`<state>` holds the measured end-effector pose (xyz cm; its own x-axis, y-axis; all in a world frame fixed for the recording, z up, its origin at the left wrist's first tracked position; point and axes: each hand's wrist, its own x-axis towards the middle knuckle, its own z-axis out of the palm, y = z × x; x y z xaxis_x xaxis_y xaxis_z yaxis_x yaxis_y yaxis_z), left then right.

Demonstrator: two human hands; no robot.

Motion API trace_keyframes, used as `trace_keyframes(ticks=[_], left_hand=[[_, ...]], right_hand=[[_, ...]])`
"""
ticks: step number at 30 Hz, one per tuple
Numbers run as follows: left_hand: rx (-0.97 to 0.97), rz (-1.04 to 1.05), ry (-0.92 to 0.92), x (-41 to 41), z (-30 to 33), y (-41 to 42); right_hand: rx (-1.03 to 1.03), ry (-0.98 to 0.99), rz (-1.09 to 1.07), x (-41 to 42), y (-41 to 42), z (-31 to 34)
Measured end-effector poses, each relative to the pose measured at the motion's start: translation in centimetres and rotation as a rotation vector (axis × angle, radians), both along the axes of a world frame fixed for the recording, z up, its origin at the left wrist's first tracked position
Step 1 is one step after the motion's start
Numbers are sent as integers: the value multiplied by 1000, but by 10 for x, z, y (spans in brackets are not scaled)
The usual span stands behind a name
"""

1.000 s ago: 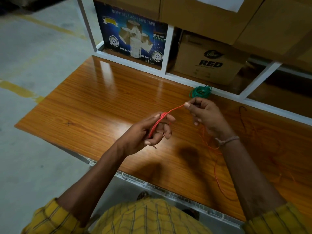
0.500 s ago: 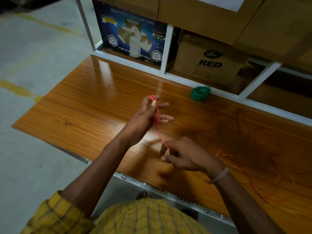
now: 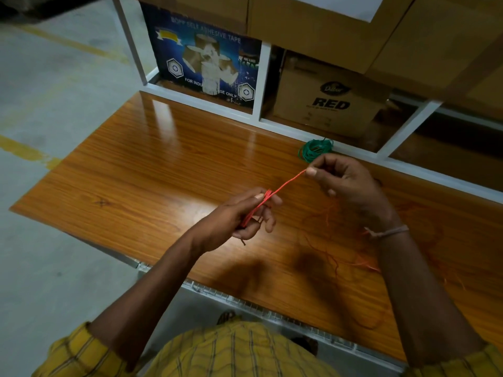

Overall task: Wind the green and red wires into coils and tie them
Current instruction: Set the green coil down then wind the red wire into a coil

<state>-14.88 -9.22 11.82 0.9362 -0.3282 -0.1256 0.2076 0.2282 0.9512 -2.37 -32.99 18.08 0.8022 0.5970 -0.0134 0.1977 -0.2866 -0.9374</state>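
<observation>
**Head view: red wire stretched taut between two hands**

Head camera, my only view, looks down on a glossy wooden table [image 3: 114, 170]. I see the left hand [image 3: 239, 216] held above the table's middle, its fingers curled round a small bundle of red wire [image 3: 283, 186] turns, with the thumb pressed on top of them. From that bundle one strand runs straight and tight, up and to the right, to the right hand [image 3: 345, 183]. That hand pinches the strand between thumb and forefinger, the other fingers loosely curled behind. A pale band [image 3: 389, 232] sits on the right wrist.

More red wire lies loose on the table under and to the right of the right arm, in slack loops that are hard to follow against the wood.

I see the green wire [image 3: 315, 149] already wound in a small coil, lying at the table's far edge just beyond the right hand, against the white shelf frame [image 3: 261, 74]. I cannot tell whether it is tied.

Behind the frame stand a blue tape box [image 3: 204, 55] and a brown carton [image 3: 329, 96] marked RED.
</observation>
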Motion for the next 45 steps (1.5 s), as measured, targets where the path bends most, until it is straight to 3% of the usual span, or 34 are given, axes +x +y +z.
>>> trace_keyframes(ticks=[5, 9, 11, 15, 17, 20, 22, 27, 32, 37, 40, 45], left_hand=[[-363, -72, -28, 0, 12, 3], [-551, -8, -42, 8, 20, 7], [-595, 57, -19, 14, 23, 8], [-631, 191, 28, 24, 23, 6], [-513, 290, 57, 28, 18, 4], [15, 327, -60, 32, 11, 0], [254, 269, -119, 30, 6, -2], [359, 77, -114, 19, 7, -12], [93, -83, -67, 9, 9, -19], [-257, -67, -41, 13, 14, -17], [-342, 50, -26, 20, 18, -5], [-443, 177, 25, 36, 21, 11]], right_hand=[[-57, 64, -136, -5, 22, -39], [-187, 112, -80, -33, 38, -62], [-294, 44, -16, -49, 42, -68], [-557, -295, 265, -72, 39, -64], [-649, -398, 377, -80, 37, -55], [-614, -376, 472, -85, 30, -32], [-509, -305, 449, -79, 22, -14], [-271, -179, 301, -46, 4, 23], [-124, -213, 33, -7, 3, 14], [-214, -144, -104, -2, 17, -38], [-376, -199, -57, -23, 18, -62], [-514, -315, 254, -67, 14, -76]])
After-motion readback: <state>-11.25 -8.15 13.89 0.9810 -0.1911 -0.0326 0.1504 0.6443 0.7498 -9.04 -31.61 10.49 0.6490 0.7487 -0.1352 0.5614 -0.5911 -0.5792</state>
